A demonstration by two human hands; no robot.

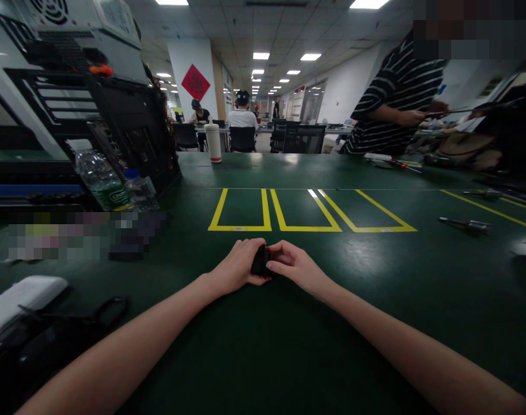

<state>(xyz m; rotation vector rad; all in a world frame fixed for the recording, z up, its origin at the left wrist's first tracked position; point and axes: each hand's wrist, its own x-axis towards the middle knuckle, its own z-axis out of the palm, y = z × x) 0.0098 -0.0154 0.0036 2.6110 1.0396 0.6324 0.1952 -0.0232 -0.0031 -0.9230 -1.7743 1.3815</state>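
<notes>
Both my hands meet over the green tabletop (263, 346), just in front of the yellow tape outlines. A small black object (259, 262) sits between them; its kind cannot be made out. My left hand (241, 262) is closed around its left side, thumb below and fingers over the top. From the other side, my right hand (291, 262) pinches at the object's right edge with thumb and fingertips. Much of the object is hidden behind my fingers.
Yellow tape frames (306, 229) lie beyond my hands. At left stand a computer case (137, 127), a water bottle (101, 176) and a white box-like item (25, 300). A white cup (213, 143) stands at the far edge. A screwdriver-like tool (465, 225) lies right; a person in stripes (396, 86) stands behind.
</notes>
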